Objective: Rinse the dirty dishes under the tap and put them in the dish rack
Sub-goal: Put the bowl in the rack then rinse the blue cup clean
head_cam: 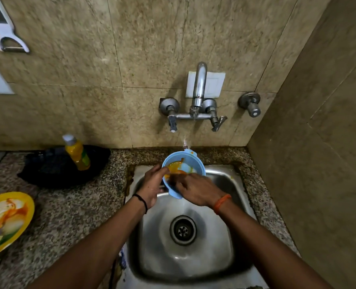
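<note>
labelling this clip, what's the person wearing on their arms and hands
Both forearms are bare, with no sleeves or gloves in view. The left hand has a thin black thread band at the wrist. The right hand has an orange thread band at the wrist. No rings or watch are visible.

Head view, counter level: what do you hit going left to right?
Yellow plate → black pan with the yellow bottle over it → left hand → blue bowl → right hand → sink's right rim.

Left hand [152, 184] grips blue bowl [190, 161]; right hand [198, 190] rubs inside
</note>
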`<control>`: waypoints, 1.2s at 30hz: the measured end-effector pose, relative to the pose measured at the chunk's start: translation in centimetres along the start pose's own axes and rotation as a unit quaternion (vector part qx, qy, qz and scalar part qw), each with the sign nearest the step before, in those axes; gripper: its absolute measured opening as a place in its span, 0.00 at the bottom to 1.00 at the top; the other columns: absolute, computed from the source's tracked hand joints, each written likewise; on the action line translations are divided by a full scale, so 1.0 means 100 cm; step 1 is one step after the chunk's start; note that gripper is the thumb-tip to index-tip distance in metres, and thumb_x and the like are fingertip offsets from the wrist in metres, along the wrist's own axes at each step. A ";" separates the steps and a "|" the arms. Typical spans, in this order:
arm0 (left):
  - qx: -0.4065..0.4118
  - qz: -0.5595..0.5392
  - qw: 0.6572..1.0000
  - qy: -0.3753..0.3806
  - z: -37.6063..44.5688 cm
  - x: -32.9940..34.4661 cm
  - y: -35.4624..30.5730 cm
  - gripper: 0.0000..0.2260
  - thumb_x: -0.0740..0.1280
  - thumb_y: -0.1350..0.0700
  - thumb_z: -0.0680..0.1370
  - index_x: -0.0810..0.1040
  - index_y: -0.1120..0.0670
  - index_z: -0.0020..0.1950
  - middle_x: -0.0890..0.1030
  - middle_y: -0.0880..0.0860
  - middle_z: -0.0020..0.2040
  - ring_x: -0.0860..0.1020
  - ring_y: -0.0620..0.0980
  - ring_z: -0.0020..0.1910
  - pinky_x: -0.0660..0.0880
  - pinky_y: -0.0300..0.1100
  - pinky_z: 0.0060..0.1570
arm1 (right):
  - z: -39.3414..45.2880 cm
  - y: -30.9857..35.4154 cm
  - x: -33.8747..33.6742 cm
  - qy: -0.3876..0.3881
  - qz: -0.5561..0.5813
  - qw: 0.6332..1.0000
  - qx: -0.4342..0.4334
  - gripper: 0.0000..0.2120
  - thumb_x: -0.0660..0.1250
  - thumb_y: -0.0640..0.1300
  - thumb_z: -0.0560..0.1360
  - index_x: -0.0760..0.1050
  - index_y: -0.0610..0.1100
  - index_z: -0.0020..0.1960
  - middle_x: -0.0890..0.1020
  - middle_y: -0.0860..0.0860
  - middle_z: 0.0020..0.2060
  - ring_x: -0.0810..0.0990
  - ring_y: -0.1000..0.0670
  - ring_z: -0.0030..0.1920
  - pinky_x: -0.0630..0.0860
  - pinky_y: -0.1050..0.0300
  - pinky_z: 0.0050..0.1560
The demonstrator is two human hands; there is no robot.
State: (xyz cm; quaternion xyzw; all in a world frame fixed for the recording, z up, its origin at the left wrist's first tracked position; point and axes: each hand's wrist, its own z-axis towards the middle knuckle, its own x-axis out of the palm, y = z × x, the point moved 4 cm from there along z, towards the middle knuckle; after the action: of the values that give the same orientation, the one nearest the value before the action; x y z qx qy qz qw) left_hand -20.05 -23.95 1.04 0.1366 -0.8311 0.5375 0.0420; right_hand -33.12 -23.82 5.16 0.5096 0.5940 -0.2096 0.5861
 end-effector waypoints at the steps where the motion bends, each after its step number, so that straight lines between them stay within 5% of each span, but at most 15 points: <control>1: -0.001 -0.002 1.000 0.006 0.000 0.000 0.001 0.08 0.63 0.60 0.76 0.80 0.50 0.46 0.82 0.50 0.36 0.80 0.49 0.33 0.77 0.42 0.35 | 0.001 -0.004 -0.003 -0.044 -0.049 0.998 0.020 0.20 0.48 0.51 0.80 0.74 0.45 0.61 0.79 0.43 0.59 0.78 0.43 0.58 0.72 0.51 0.54; 4: 0.009 -0.011 1.000 0.010 0.001 0.009 0.001 0.08 0.63 0.60 0.76 0.81 0.50 0.47 0.81 0.52 0.37 0.79 0.49 0.34 0.78 0.43 0.36 | 0.006 0.004 0.000 -0.072 -0.097 0.992 0.019 0.30 0.41 0.54 0.76 0.71 0.43 0.67 0.74 0.41 0.66 0.73 0.41 0.65 0.68 0.47 0.65; 6: 0.009 -0.019 1.000 -0.009 0.003 0.008 -0.001 0.08 0.62 0.60 0.76 0.80 0.51 0.46 0.80 0.50 0.34 0.78 0.47 0.30 0.75 0.39 0.30 | 0.003 0.010 0.007 -0.035 -0.015 0.999 -0.013 0.20 0.48 0.52 0.80 0.73 0.48 0.62 0.78 0.44 0.61 0.76 0.42 0.60 0.73 0.48 0.58; 8: 0.002 -0.022 0.999 -0.024 0.004 0.001 -0.001 0.08 0.63 0.60 0.76 0.80 0.51 0.45 0.81 0.49 0.33 0.78 0.47 0.29 0.74 0.37 0.28 | -0.002 0.005 0.011 -0.006 -0.004 1.000 -0.022 0.20 0.48 0.58 0.81 0.75 0.52 0.59 0.81 0.45 0.55 0.78 0.42 0.58 0.73 0.49 0.54; 12: 0.007 -0.021 1.000 -0.017 0.007 -0.003 -0.001 0.08 0.64 0.61 0.75 0.80 0.51 0.48 0.82 0.51 0.37 0.79 0.50 0.33 0.76 0.39 0.32 | -0.007 -0.002 0.014 -0.078 -0.184 0.980 -0.008 0.51 0.26 0.73 0.71 0.74 0.45 0.66 0.78 0.43 0.62 0.71 0.45 0.68 0.56 0.51 0.74; 16: 0.006 -0.018 0.999 -0.035 0.010 -0.003 0.000 0.08 0.65 0.60 0.74 0.81 0.52 0.50 0.81 0.53 0.36 0.78 0.52 0.33 0.74 0.39 0.33 | -0.018 0.006 0.025 -0.043 -0.069 0.996 -0.035 0.32 0.53 0.69 0.76 0.70 0.49 0.70 0.77 0.47 0.65 0.73 0.45 0.67 0.64 0.51 0.68; 19: 0.008 -0.036 0.999 -0.029 0.012 -0.002 0.003 0.07 0.64 0.61 0.76 0.80 0.51 0.48 0.82 0.50 0.36 0.79 0.50 0.34 0.77 0.42 0.36 | -0.016 -0.013 0.030 -0.099 -0.176 0.978 -0.043 0.27 0.63 0.61 0.73 0.75 0.47 0.66 0.79 0.47 0.63 0.73 0.44 0.68 0.54 0.45 0.74; 21: 0.017 -0.043 0.999 -0.024 0.013 0.001 0.003 0.08 0.64 0.61 0.76 0.80 0.51 0.50 0.82 0.50 0.38 0.80 0.50 0.36 0.77 0.44 0.40 | -0.011 -0.025 0.033 -0.069 -0.165 0.984 -0.023 0.28 0.67 0.60 0.72 0.74 0.47 0.67 0.76 0.46 0.66 0.70 0.45 0.71 0.53 0.41 0.75; 24: 0.010 -0.039 0.999 -0.025 0.015 0.004 0.001 0.08 0.65 0.60 0.76 0.80 0.50 0.50 0.83 0.50 0.37 0.80 0.50 0.34 0.76 0.43 0.38 | -0.011 -0.032 0.010 -0.014 0.158 0.987 -0.002 0.24 0.70 0.55 0.74 0.74 0.48 0.67 0.79 0.51 0.64 0.75 0.53 0.65 0.67 0.54 0.70; 25: 0.006 -0.043 0.999 -0.026 0.017 0.004 0.001 0.07 0.65 0.60 0.76 0.80 0.50 0.49 0.83 0.50 0.37 0.80 0.50 0.35 0.77 0.44 0.39 | -0.010 -0.037 -0.003 -0.051 0.198 0.979 0.009 0.22 0.69 0.52 0.75 0.74 0.47 0.67 0.80 0.50 0.63 0.77 0.53 0.63 0.67 0.58 0.69; 27: -0.001 -0.055 0.998 -0.023 0.019 0.008 0.000 0.08 0.65 0.60 0.76 0.80 0.50 0.50 0.83 0.50 0.38 0.80 0.51 0.38 0.77 0.47 0.44 | -0.008 -0.044 -0.023 -0.142 0.058 0.988 0.023 0.22 0.63 0.52 0.78 0.71 0.46 0.70 0.77 0.48 0.66 0.74 0.49 0.67 0.55 0.55 0.73; 30: -0.005 -0.058 0.998 -0.026 0.018 0.019 -0.001 0.07 0.65 0.60 0.75 0.80 0.52 0.50 0.82 0.54 0.40 0.79 0.52 0.37 0.76 0.46 0.42 | -0.002 -0.020 -0.012 -0.119 -0.140 0.983 -0.004 0.33 0.40 0.60 0.78 0.66 0.44 0.73 0.71 0.45 0.71 0.64 0.46 0.74 0.41 0.44 0.76; 33: 0.018 -0.046 0.999 -0.017 0.018 0.022 -0.001 0.08 0.65 0.61 0.74 0.81 0.58 0.51 0.82 0.59 0.44 0.80 0.55 0.41 0.76 0.46 0.41 | 0.004 -0.001 0.013 -0.065 -0.114 0.989 -0.064 0.30 0.42 0.60 0.81 0.65 0.44 0.74 0.70 0.46 0.72 0.63 0.47 0.75 0.46 0.45 0.77; 36: 0.013 -0.019 1.000 -0.004 0.015 0.013 0.000 0.08 0.65 0.60 0.75 0.82 0.51 0.48 0.84 0.52 0.39 0.81 0.50 0.35 0.77 0.43 0.36 | 0.004 -0.014 0.013 -0.077 -0.097 0.991 -0.043 0.29 0.46 0.63 0.80 0.71 0.46 0.68 0.75 0.47 0.67 0.70 0.49 0.70 0.53 0.49 0.76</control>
State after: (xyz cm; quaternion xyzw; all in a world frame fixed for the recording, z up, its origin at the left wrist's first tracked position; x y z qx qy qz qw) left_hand -21.20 -25.57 0.68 0.1550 -0.8213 0.5469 0.0476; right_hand -33.82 -24.21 3.41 0.4062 0.6020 -0.2787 0.6284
